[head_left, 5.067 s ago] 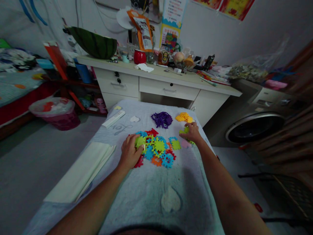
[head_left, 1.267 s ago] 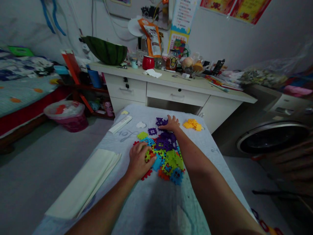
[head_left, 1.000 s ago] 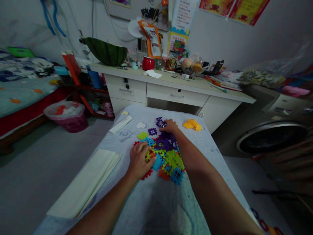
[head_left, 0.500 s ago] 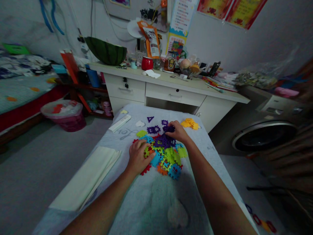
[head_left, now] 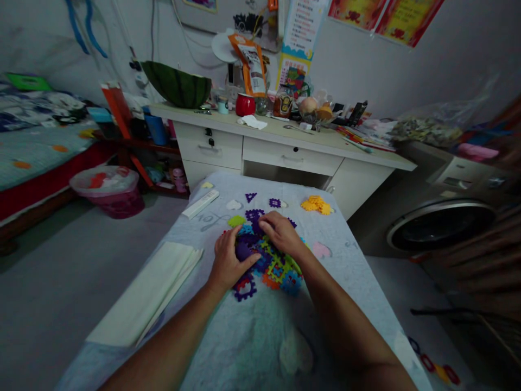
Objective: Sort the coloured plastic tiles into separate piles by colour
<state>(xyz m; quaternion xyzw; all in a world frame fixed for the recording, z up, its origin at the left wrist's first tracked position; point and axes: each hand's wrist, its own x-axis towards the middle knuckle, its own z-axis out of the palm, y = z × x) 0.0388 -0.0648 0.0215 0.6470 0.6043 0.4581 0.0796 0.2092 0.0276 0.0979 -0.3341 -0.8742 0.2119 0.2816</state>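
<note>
- Far to the left of the fingers, on the floor, a bin [head_left: 106, 191] lined with a pink bag holds red and white rubbish.
- Nearer, left of the left knuckles, cream folded sheets [head_left: 146, 293] lie on the cloth-covered table [head_left: 252, 347].
- The left hand [head_left: 226, 262] has its fingers curled shut round a purple clump [head_left: 243, 251], with the thumb pressed against it. A single purple piece [head_left: 244, 290] lies just below the thumb.
- Under and between both hands sits the mixed pile [head_left: 280, 269] of blue, green and orange toothed tiles, unsorted by the look of it.
- The right hand [head_left: 281, 233] lies fingers-down on top of the pile. Whether it pinches anything I cannot tell.
- Beyond the fingertips a few loose purple tiles [head_left: 275, 202] and a green tile [head_left: 236, 221] lie apart. Further right a yellow heap [head_left: 315, 205] stands alone, all one colour.
- As I judge it, yellow is gathered, purple is half gathered, and the other colours are jumbled together.
- On the desk beyond stands a red mug [head_left: 245, 104], its contents hidden.
</note>
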